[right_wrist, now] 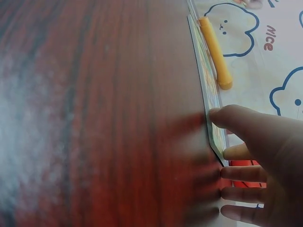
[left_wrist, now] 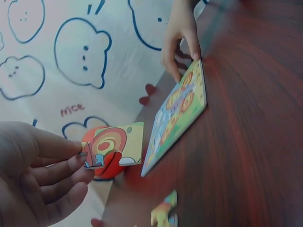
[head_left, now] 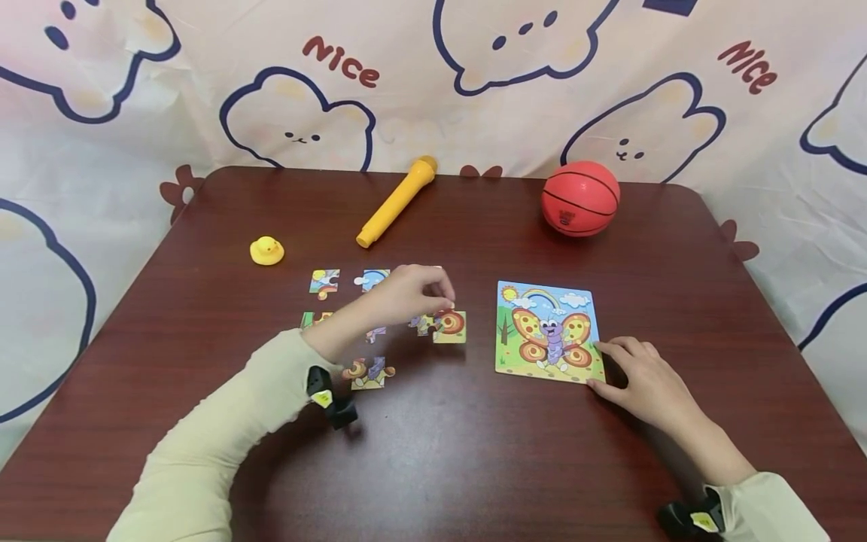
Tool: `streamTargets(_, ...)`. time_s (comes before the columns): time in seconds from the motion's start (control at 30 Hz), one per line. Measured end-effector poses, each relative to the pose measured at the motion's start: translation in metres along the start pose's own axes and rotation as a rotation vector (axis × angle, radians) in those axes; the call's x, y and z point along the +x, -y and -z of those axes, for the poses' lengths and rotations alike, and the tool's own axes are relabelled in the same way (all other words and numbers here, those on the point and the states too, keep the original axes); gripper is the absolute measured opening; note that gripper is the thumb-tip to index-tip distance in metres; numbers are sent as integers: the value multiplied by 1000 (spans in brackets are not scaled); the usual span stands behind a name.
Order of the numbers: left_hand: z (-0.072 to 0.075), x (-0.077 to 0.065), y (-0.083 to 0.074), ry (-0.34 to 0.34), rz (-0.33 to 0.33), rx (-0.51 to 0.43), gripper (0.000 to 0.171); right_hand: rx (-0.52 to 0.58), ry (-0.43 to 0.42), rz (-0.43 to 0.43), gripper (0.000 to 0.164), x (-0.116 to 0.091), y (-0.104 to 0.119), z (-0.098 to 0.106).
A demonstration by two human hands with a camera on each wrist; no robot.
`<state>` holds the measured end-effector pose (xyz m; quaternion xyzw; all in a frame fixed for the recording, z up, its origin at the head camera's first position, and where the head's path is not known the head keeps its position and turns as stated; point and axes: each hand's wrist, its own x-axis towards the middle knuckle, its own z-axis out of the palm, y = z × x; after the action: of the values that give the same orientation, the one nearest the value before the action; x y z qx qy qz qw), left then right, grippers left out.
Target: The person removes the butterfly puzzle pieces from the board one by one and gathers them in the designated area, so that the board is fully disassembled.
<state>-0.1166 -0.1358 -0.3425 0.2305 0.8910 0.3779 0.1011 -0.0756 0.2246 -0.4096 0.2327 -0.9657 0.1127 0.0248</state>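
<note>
My left hand [head_left: 413, 291] pinches a jigsaw puzzle piece [head_left: 452, 328] between thumb and fingertips. Printed on that piece is a red and orange spiral wing, clearest in the left wrist view, where it is held up off the table. Several loose puzzle pieces lie under and around this hand, among them one with a purple body [head_left: 369, 374] and one with a rainbow [head_left: 325, 281]; the hand and forearm partly cover others. To the right lies a square butterfly picture board [head_left: 552, 331]. My right hand [head_left: 646, 380] rests at its lower right corner, thumb and fingertips touching the edges.
A yellow toy microphone [head_left: 396, 203] lies toward the back of the brown table [head_left: 433, 467]. At back left sits a small yellow rubber duck [head_left: 267, 251], and at back right a red toy basketball [head_left: 580, 199]. A printed cloth [head_left: 467, 128] hangs behind the table.
</note>
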Motion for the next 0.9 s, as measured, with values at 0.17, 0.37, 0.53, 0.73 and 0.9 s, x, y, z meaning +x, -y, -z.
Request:
streamTargets(0.17, 6, -17, 10, 17, 47, -43, 5, 10, -22, -2, 50, 0, 1, 1)
streamTargets(0.37, 4, -31, 14, 34, 96, -108, 8, 51, -112, 15, 43, 3, 4, 1)
streamTargets(0.53, -9, -34, 21, 70, 100, -122, 8, 58, -145, 27, 36, 6, 8, 0)
streamTargets(0.73, -28, -31, 29, 120, 54, -99, 5, 68, -192, 44, 30, 9, 15, 0)
streamTargets(0.9, -38, -31, 29, 111, 31, -11, 4, 73, -209, 64, 27, 11, 21, 0)
